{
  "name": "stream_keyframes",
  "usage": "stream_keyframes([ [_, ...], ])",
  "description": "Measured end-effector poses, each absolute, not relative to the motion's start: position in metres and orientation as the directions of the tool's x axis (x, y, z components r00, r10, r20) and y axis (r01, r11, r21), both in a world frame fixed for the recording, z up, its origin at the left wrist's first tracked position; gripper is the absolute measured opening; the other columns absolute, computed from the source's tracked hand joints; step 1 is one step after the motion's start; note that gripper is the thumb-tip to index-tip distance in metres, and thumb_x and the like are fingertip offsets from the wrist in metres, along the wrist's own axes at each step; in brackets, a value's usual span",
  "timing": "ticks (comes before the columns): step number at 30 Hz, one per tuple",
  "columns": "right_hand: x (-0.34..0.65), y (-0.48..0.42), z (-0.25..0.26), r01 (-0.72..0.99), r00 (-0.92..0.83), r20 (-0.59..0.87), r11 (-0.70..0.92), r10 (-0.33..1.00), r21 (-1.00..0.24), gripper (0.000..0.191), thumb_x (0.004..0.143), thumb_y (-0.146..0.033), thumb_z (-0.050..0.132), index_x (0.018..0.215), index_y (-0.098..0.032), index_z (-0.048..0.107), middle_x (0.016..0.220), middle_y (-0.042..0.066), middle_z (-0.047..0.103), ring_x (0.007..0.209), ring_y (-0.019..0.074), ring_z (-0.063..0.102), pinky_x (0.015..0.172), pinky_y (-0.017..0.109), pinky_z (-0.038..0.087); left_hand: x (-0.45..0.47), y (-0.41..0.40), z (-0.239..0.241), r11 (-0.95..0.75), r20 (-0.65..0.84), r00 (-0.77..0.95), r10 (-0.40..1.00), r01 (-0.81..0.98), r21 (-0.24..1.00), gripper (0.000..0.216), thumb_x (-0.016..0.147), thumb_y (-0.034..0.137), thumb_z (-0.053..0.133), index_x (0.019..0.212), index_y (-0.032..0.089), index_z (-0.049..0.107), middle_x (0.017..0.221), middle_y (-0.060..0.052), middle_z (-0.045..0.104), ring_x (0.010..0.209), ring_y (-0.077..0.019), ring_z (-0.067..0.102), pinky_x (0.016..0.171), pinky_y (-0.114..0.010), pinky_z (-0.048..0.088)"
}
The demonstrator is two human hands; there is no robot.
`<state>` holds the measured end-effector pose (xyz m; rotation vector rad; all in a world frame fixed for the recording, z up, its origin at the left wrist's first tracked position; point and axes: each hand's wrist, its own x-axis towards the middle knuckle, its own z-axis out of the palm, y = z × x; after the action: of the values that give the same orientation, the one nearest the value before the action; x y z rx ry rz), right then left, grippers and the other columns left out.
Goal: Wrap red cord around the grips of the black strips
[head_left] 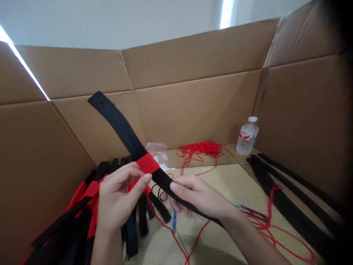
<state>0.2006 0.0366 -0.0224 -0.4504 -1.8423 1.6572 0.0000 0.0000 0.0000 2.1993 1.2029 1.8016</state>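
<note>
A long curved black strip [121, 127] rises up and to the left, with a band of red thread [147, 163] wound around its middle. My right hand [197, 197] is closed around the strip just below the red band. My left hand [120, 195] pinches at the red band with thumb and fingers. A red thread [168, 230] trails down from the hands to the floor.
A pile of black strips with red bands [91, 209] lies at the left. Plain black strips [292, 198] lie at the right. A tangle of red thread [200, 150], a clear plastic bag [157, 151] and a water bottle [247, 136] sit by the cardboard walls [198, 103].
</note>
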Motion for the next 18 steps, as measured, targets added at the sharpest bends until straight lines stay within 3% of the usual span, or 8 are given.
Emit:
stream_keyframes([
  [6,0.204,0.039,-0.022,-0.136,-0.832,0.131,0.031,0.539,-0.99,0.041,0.092,-0.053,0.053,0.088,-0.013,0.062,0.061,-0.002,0.055,0.045,0.0053,0.046,0.042,0.017,0.038,-0.001,-0.001,-0.001,-0.725,0.822,0.035,0.569,0.493,0.481,0.02,0.08,0.006,0.067,0.067,0.019,0.058,0.06,0.005,0.05,0.052,-0.0065,0.046,0.044,-0.019,0.035],
  [9,0.201,0.036,-0.02,-0.108,-0.786,0.131,0.075,0.605,-0.991,0.027,0.083,-0.038,0.068,0.096,-0.015,0.062,0.07,-0.001,0.06,0.051,0.0071,0.052,0.046,0.019,0.041,0.0,0.0,-0.001,-0.731,0.848,0.021,0.53,0.519,0.444,0.02,0.078,0.005,0.069,0.067,0.019,0.059,0.062,0.004,0.051,0.053,-0.0069,0.046,0.045,-0.019,0.036],
  [12,0.195,0.033,-0.022,0.008,-0.607,0.229,0.293,0.761,-0.956,0.03,0.074,-0.015,0.072,0.101,-0.02,0.061,0.088,-0.001,0.065,0.07,0.0113,0.061,0.06,0.022,0.048,0.001,0.002,-0.003,-0.695,0.861,-0.021,0.509,0.581,0.425,0.02,0.078,0.005,0.07,0.068,0.019,0.059,0.065,0.004,0.053,0.057,-0.0074,0.048,0.05,-0.02,0.039],
  [14,0.191,0.033,-0.026,0.19,-0.459,0.36,0.486,0.812,-0.853,0.031,0.072,-0.007,0.068,0.098,-0.021,0.06,0.092,0.0,0.067,0.079,0.0145,0.063,0.068,0.026,0.048,0.002,0.004,-0.004,-0.665,0.867,-0.049,0.496,0.621,0.416,0.02,0.077,0.006,0.071,0.067,0.019,0.059,0.066,0.004,0.054,0.059,-0.0076,0.049,0.054,-0.02,0.041],
  [18,0.187,0.034,-0.034,0.417,-0.288,0.59,0.653,0.755,-0.632,0.017,0.078,-0.012,0.067,0.092,-0.02,0.059,0.086,0.001,0.067,0.077,0.0178,0.064,0.067,0.028,0.045,0.002,0.005,-0.005,-0.648,0.858,-0.105,0.502,0.612,0.454,0.018,0.078,0.008,0.071,0.068,0.018,0.06,0.066,0.004,0.053,0.06,-0.0074,0.048,0.054,-0.021,0.04],
])
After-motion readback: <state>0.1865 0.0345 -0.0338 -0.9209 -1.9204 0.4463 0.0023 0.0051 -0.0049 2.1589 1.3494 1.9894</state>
